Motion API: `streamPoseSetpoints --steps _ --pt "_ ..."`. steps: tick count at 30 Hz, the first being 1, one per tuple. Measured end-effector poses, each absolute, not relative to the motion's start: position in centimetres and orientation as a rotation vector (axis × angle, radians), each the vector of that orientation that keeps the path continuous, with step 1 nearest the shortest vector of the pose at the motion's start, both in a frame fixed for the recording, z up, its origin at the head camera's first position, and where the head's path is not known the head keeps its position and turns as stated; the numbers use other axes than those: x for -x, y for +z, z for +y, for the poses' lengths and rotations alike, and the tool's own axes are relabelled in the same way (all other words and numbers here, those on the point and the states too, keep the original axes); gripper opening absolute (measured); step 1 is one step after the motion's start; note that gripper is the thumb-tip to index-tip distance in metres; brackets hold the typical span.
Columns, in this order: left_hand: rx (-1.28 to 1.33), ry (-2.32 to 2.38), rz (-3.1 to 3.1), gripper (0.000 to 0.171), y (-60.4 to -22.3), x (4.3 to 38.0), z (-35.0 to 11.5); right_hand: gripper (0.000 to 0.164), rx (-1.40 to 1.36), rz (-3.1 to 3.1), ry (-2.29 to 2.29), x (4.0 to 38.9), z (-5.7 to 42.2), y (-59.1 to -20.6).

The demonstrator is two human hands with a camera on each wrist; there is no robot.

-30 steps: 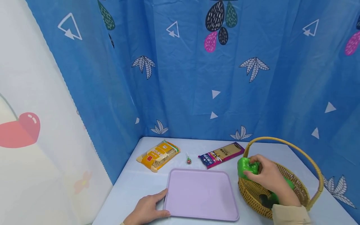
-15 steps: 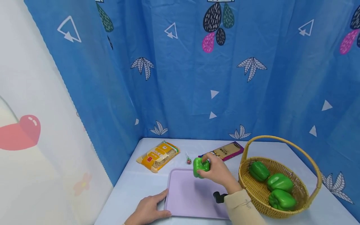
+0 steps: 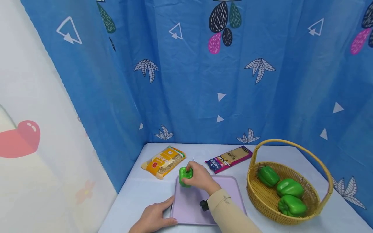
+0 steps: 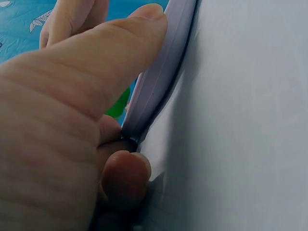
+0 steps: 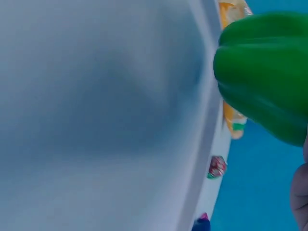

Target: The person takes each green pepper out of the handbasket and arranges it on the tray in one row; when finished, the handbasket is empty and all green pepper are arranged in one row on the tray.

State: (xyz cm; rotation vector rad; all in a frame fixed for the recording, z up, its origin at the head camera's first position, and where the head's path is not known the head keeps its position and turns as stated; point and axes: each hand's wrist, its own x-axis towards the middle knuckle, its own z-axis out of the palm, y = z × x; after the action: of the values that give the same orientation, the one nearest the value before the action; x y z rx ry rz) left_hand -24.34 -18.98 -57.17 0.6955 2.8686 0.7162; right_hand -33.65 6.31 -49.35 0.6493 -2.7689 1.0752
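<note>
In the head view my right hand (image 3: 201, 177) pinches a green bell pepper (image 3: 183, 176) over the far left corner of the pale purple tray (image 3: 228, 192). Seen from the right wrist, the bell pepper (image 5: 269, 72) is close by, with only a bit of the fingers showing. My left hand (image 3: 154, 215) rests against the tray's left edge, thumb and index finger spread along it. The left wrist view has the thumb (image 4: 120, 43) touching the tray's side wall (image 4: 156, 72), with other fingertips low beside it near the table.
Right of the tray stands a wicker basket (image 3: 263, 207) with a tall handle and three green bell peppers inside. Behind the tray lie an orange food bag (image 3: 164, 161) and a flat purple-and-tan packet (image 3: 230, 158). A lollipop (image 5: 217, 166) is between them, mostly hidden in the head view.
My right hand has carried the bell pepper left from above the basket, across the tray, to its far left corner. The left hand has stayed at the tray's edge.
</note>
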Motion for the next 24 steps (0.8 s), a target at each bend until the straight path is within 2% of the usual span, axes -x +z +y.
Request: streamPoseSetpoints --steps 24 --pt "-0.687 0.743 2.843 0.097 -56.6 24.1 -19.0 0.044 -0.578 -2.826 1.073 33.9 4.6 -50.6"
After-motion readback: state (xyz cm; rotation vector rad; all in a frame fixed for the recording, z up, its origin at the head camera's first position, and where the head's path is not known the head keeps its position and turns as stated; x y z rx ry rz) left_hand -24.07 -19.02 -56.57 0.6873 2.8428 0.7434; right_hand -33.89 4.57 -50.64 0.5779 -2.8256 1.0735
